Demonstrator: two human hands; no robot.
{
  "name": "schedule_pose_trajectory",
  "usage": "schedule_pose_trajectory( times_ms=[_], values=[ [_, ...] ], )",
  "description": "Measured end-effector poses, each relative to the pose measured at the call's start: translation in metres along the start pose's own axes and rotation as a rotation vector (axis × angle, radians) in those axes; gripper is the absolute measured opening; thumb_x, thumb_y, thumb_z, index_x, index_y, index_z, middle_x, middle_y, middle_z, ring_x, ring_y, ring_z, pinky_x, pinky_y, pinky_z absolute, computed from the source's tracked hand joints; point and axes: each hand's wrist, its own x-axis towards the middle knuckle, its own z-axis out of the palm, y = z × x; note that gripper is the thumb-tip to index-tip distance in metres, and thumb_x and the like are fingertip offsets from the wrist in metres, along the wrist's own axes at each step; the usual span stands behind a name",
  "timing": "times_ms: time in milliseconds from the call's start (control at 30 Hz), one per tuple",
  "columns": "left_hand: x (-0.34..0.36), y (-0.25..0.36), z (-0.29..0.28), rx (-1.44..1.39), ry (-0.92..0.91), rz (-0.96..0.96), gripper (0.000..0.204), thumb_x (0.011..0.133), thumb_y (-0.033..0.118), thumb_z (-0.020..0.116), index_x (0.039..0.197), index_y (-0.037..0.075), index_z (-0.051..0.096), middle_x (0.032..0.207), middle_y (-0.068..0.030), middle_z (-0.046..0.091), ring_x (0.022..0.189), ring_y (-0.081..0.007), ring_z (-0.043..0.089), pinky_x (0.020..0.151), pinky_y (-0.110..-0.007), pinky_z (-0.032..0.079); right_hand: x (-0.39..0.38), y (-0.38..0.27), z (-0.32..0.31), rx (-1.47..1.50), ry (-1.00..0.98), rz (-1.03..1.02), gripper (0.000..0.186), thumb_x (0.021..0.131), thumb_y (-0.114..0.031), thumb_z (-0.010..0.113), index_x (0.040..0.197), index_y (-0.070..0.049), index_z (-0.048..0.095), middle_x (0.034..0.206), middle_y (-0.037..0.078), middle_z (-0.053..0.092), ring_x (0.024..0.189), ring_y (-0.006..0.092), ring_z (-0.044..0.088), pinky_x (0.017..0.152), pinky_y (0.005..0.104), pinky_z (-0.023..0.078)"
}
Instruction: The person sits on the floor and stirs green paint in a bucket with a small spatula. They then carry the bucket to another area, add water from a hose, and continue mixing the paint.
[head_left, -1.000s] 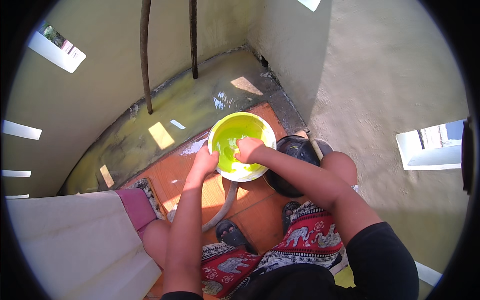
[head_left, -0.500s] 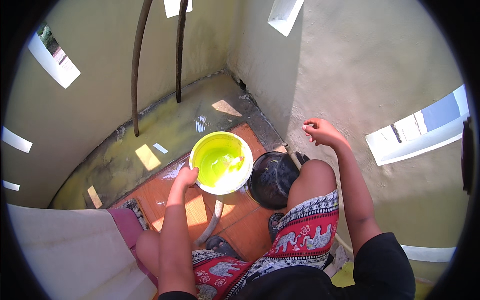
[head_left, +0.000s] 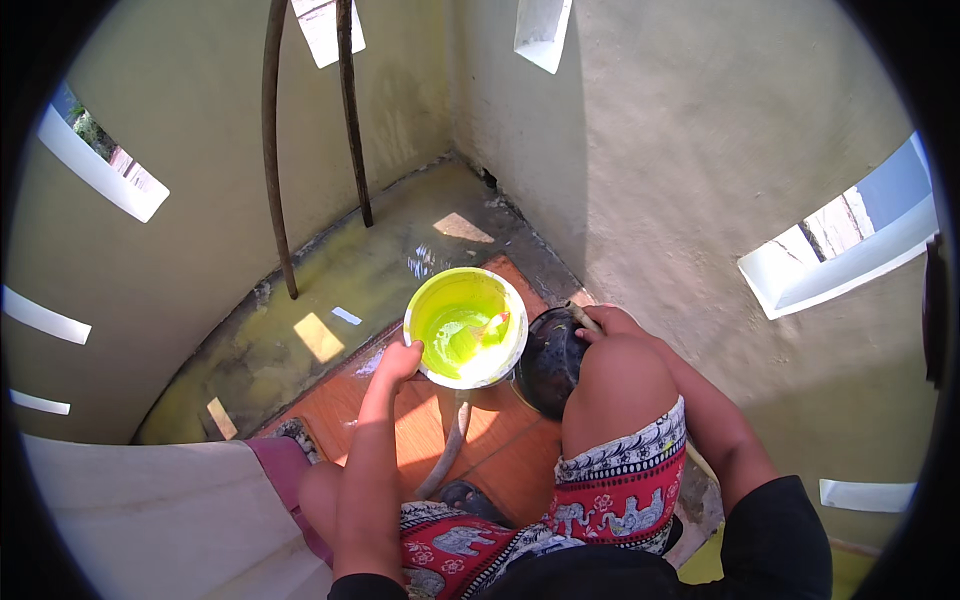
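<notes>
My left hand (head_left: 402,362) grips the near-left rim of a yellow-green plastic bucket (head_left: 424,330), thumb over the edge. The bucket is tilted a little toward me and has pale, bright liquid inside. A small whitish and reddish thing (head_left: 494,325) shows at its inner right side; I cannot make out what it is. My right hand (head_left: 612,322) is down beside my right knee, its fingers curled round a pale hose (head_left: 584,317) at the rim of a black basin (head_left: 550,368). My knee hides part of the basin.
Orange tiles (head_left: 420,430) lie under the bucket, with another grey hose (head_left: 445,450) below it. Two dark poles (head_left: 273,150) rise from the wet concrete ledge (head_left: 270,355). Walls (head_left: 690,110) with slot openings close in, and a whitish container (head_left: 150,510) stands at lower left.
My right hand has come down from the air by the wall to the hose at the black basin. My left hand keeps its hold on the bucket. The view has shifted slightly.
</notes>
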Motion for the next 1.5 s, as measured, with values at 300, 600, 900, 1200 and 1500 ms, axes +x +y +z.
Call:
schedule_pose_trajectory(
  times_ms=[300,600,900,1200,1500],
  values=[
    [-0.009,0.032,0.021,-0.046,0.018,0.059,0.038,0.094,0.012,0.049,0.12,-0.015,0.054,0.109,-0.0244,0.066,0.092,-0.0328,0.07,0.071,-0.044,0.064,0.006,-0.02,-0.013,-0.178,0.142,0.204,0.029,0.092,-0.029,0.064,0.106,-0.003,0.062,0.102,0.02,0.066,0.099,0.0368,0.062,0.082,0.0453,0.047],
    [-0.06,0.043,-0.021,-0.206,-0.033,0.073,0.04,0.093,0.007,0.046,0.13,-0.006,0.045,0.117,-0.0195,0.062,0.097,-0.0323,0.069,0.072,-0.047,0.064,-0.005,0.017,-0.024,-0.138,0.226,0.204,0.037,0.083,-0.024,0.076,0.111,-0.004,0.061,0.098,0.015,0.064,0.093,0.0301,0.062,0.083,0.0399,0.05],
    [-0.161,0.085,-0.003,-0.366,-0.03,0.09,0.046,0.091,0.002,0.047,0.136,0.001,0.041,0.113,-0.0165,0.063,0.087,-0.028,0.071,0.062,-0.039,0.065,-0.08,-0.051,-0.113,0.309,0.219,0.513,0.043,0.092,-0.03,0.066,0.124,-0.002,0.059,0.102,0.006,0.065,0.091,0.0132,0.061,0.081,0.0304,0.05],
    [-0.29,0.185,0.018,-0.338,0.011,0.058,0.047,0.087,0.0,0.048,0.133,0.002,0.043,0.112,-0.0164,0.061,0.085,-0.0243,0.07,0.058,-0.036,0.065,-0.267,-0.154,-0.139,0.489,0.388,0.718,0.03,0.094,-0.027,0.064,0.109,-0.001,0.066,0.091,0.007,0.069,0.083,0.0139,0.062,0.077,0.0311,0.051],
    [-0.406,0.264,0.043,-0.349,0.066,-0.043,0.052,0.088,0.008,0.046,0.14,0.005,0.038,0.127,-0.0176,0.055,0.098,-0.0294,0.066,0.065,-0.037,0.062,-0.468,-0.212,-0.146,0.272,0.703,1.113,0.036,0.083,-0.028,0.069,0.103,0.001,0.061,0.095,0.023,0.067,0.089,0.038,0.066,0.081,0.0445,0.052]
  ],
)
